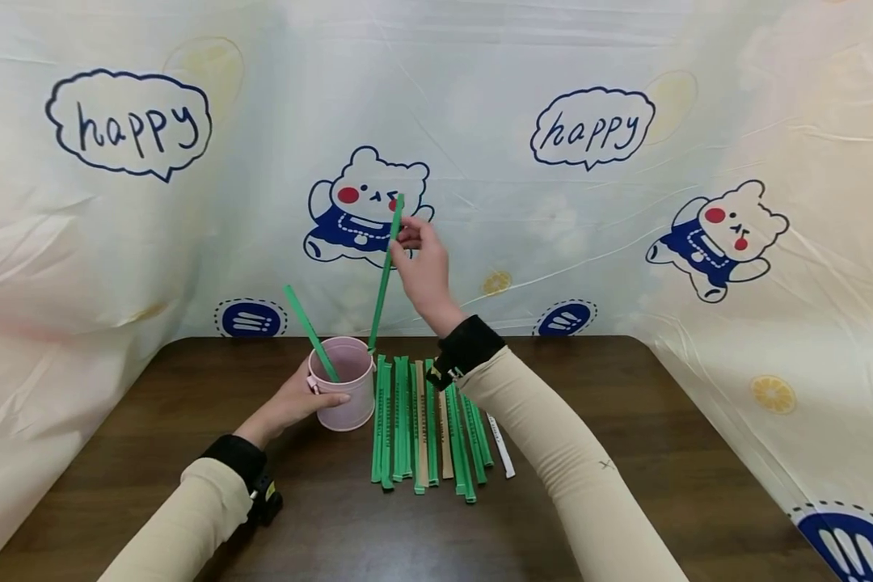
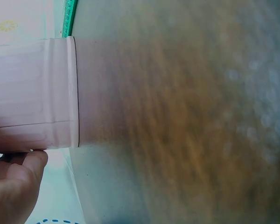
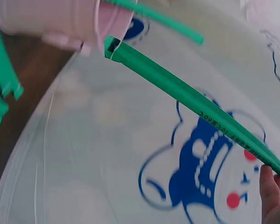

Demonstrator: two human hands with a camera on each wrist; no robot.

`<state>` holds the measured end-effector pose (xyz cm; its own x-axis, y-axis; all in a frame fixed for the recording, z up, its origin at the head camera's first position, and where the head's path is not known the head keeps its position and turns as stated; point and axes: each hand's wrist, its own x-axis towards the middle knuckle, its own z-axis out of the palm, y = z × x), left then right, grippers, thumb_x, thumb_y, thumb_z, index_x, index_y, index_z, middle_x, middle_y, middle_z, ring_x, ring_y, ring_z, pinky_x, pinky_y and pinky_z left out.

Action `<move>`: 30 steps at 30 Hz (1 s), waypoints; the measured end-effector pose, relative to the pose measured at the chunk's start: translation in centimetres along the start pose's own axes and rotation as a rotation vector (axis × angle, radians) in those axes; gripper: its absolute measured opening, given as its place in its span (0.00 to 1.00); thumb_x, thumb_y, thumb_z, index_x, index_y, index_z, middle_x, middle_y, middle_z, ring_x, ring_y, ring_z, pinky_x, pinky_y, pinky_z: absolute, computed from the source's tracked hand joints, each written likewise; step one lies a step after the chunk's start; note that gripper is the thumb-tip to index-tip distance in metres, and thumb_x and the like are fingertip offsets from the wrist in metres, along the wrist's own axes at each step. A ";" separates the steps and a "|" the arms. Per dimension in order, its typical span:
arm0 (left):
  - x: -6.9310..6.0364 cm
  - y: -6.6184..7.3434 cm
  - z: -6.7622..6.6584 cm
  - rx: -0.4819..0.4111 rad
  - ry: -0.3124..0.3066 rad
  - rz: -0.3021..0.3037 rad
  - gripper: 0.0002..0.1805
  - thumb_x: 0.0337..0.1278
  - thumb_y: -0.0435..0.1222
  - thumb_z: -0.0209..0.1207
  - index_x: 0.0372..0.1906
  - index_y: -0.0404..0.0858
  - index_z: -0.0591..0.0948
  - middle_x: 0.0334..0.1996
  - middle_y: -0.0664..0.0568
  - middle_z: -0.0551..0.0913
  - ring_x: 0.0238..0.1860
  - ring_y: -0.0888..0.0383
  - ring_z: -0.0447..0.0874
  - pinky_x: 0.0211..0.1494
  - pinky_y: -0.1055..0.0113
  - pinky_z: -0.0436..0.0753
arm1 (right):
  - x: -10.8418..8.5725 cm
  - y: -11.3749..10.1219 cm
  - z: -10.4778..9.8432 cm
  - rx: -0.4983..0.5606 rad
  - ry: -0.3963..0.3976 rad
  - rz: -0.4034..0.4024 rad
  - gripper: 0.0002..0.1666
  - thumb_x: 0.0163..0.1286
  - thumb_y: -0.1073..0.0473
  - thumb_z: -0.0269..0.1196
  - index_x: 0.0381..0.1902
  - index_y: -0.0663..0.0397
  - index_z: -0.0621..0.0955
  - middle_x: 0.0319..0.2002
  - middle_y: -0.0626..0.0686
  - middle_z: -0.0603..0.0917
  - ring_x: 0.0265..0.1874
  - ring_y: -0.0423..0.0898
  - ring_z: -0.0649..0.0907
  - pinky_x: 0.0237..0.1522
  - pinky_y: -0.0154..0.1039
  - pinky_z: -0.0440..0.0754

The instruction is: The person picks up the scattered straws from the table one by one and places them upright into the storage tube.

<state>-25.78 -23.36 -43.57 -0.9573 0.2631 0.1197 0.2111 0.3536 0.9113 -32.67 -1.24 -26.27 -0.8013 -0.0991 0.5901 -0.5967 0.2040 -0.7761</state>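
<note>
In the head view a pink bucket [image 1: 345,408] stands upright on the table, and my left hand [image 1: 294,402] grips its left side, thumb across the front. One green paper-wrapped straw [image 1: 307,327] leans inside it, its upper part sticking out to the left. My right hand [image 1: 423,271] pinches a second green wrapped straw [image 1: 383,291] near its top. That straw's lower end is at the bucket's right rim, as the right wrist view also shows at the bucket's mouth [image 3: 113,21]. In the left wrist view the bucket's wall [image 2: 28,93] lies beside my fingers.
Right of the bucket, several green wrapped straws [image 1: 402,420] lie in a row on the brown table [image 1: 320,517]. Among them are brown straws [image 1: 446,436] and a white straw [image 1: 502,449]. A printed curtain [image 1: 480,202] hangs behind the table and at both sides.
</note>
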 end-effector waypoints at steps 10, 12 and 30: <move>0.1 -0.3 0.0 -0.009 -0.002 0.007 0.49 0.60 0.39 0.69 0.78 0.37 0.52 0.71 0.32 0.67 0.70 0.35 0.67 0.73 0.30 0.66 | -2.6 0.7 4.1 -0.036 -0.124 -0.048 0.21 0.74 0.69 0.59 0.64 0.66 0.74 0.49 0.65 0.83 0.50 0.56 0.84 0.49 0.33 0.83; 0.2 -0.4 0.0 -0.014 -0.003 0.009 0.49 0.60 0.39 0.69 0.78 0.37 0.51 0.71 0.32 0.67 0.70 0.35 0.68 0.73 0.30 0.66 | -3.2 1.1 4.8 -0.057 -0.147 -0.054 0.21 0.75 0.68 0.59 0.64 0.65 0.74 0.49 0.64 0.83 0.49 0.56 0.84 0.47 0.31 0.82; 0.2 -0.4 0.0 0.004 -0.007 -0.049 0.54 0.61 0.41 0.69 0.80 0.37 0.45 0.72 0.32 0.63 0.69 0.35 0.67 0.73 0.32 0.67 | -6.1 3.4 8.2 -0.144 -0.256 -0.015 0.21 0.76 0.67 0.59 0.65 0.64 0.74 0.47 0.61 0.83 0.49 0.51 0.85 0.49 0.31 0.85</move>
<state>-26.08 -23.47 -43.86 -0.9652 0.2516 0.0719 0.1645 0.3697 0.9145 -30.16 -7.93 -34.34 -0.7883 -0.3423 0.5112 -0.6108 0.3353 -0.7173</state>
